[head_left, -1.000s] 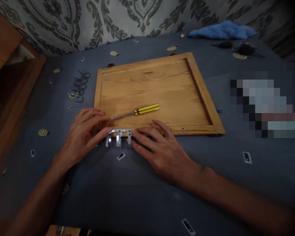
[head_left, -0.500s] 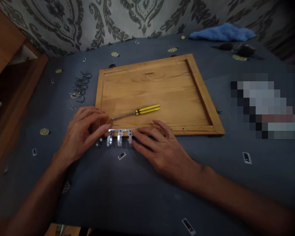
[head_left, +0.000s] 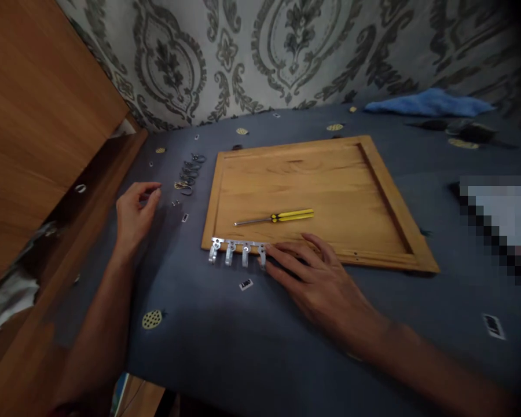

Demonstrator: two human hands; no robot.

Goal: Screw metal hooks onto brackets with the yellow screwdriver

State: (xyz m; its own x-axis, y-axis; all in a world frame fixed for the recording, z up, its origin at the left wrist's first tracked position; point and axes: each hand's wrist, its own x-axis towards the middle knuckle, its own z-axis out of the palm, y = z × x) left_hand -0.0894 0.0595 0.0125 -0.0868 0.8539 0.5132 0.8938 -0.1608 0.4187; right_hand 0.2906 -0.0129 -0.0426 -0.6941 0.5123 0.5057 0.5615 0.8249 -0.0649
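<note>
Hook rail: we find the bright metal strip at the centre of the frame, a little below the middle, on the near edge of the wooden panel, toward that panel's left corner. Its long axis runs left to right, dipping slightly toward the right. We count four hooks in view, all pointing down toward the bottom of the frame and hanging beyond the panel's edge. The rail's right end meets the right hand; whether it continues beneath the fingers, we cannot tell.

We observe the right hand holding that end against the panel, fingers spread over the wood. The left hand, left of centre, is off the rail and apart from the panel, its fingers bent and thumb tip close to the forefinger. We cannot tell whether anything small is pinched there. Nearest to it are the small screws and, above them, the loose hooks in a row.

On the panel we record a screwdriver, roughly in line with the rail, tip to the left, yellow-and-black handle to the right. A blue cloth lies at upper right.
</note>
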